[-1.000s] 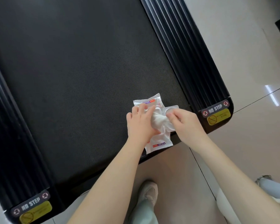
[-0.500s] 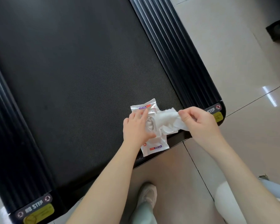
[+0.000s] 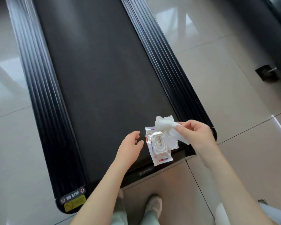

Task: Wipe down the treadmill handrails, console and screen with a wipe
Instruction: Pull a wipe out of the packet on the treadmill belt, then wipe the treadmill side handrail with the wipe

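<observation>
View straight down over the near end of a black treadmill (image 3: 136, 172). At far left, glossy pale grey floor tiles (image 3: 8, 143). Next, the long ribbed black left side rail (image 3: 44, 98), ending near the bottom in a dark "NO STEP" label (image 3: 73, 196) with a yellow warning sticker (image 3: 75, 203) just below it. In the middle, the wide matte black running belt (image 3: 101, 78).

Over the belt's near end, the left hand (image 3: 130, 144): back upward, fingers relaxed and slightly spread, holding nothing, just left of the pack without touching it. Beside it, a flat white plastic pack of wet wipes (image 3: 159, 157) with red and blue print, lying on the belt's near right corner, its white oval flip lid (image 3: 172, 140) swung open to the right. Below the pack, on the floor, a pale sneaker (image 3: 154, 207) and light green trouser legs (image 3: 120, 215).

Just above and right of the pack, a crumpled white wet wipe (image 3: 165, 124), pinched between thumb and fingertips of the right hand (image 3: 193, 133), other fingers curled. Behind that hand, the ribbed black right side rail (image 3: 161, 67). Further right, more glossy tiles and, well apart, a small black block-shaped object (image 3: 266, 73) on the floor, too blurred to identify.
</observation>
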`<state>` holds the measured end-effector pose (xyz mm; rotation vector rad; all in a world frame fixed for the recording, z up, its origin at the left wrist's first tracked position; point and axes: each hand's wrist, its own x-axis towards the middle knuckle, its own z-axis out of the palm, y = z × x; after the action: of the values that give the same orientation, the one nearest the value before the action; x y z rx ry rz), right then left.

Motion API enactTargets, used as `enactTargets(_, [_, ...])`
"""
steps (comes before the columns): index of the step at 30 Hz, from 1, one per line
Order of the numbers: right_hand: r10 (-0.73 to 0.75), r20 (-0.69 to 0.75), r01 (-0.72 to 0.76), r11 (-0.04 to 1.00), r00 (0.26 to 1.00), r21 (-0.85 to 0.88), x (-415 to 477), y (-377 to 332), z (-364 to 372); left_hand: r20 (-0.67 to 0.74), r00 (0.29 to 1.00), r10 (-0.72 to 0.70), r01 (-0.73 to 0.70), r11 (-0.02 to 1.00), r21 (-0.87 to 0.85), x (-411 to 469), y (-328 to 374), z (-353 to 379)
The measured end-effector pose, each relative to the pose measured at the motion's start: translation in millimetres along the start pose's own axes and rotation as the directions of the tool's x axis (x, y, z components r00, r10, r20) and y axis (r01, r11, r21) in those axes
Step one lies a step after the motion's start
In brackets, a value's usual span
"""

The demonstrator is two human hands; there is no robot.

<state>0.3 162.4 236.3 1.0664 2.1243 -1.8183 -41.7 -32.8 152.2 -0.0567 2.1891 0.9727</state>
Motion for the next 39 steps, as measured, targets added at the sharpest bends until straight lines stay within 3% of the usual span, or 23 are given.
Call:
enactTargets(6, [-0.145, -0.008, 0.145, 0.989, 0.989, 0.035, -64.3, -97.4, 29.2, -0.205, 0.979, -0.016, -0.040, 0.964, -0.264, -85.3, 49.1, -90.0])
enactTargets(12, [-0.327, 0.039, 0.324, 0.944, 0.944, 0.069, -128.2, -194.7, 61.3, -0.423, 0.906, -0.012, -0.180, 0.894, -0.411, -167.3, 84.1, -180.8])
enactTargets(19, [-0.523, 0.122, 0.488, 0.841, 0.844, 0.233, -193.6, -321.2, 115.2, -0.642, 0.766, 0.048, -0.346, 0.872, -0.347, -244.0, 113.1, -308.0])
enactTargets(30, [-0.740, 0.232, 0.672, 0.672, 0.632, 0.312, -247.9, -461.3, 203.5, -0.896, 0.432, 0.102, -0.513, 0.845, -0.151, -326.6, 153.2, -484.0])
enactTargets(39, [-0.774, 0.229, 0.639, 0.621, 0.590, 0.453, -233.1, -538.5, 265.6, -0.948, 0.304, 0.097, -0.463, 0.885, -0.058, -319.0, 176.7, -575.0])
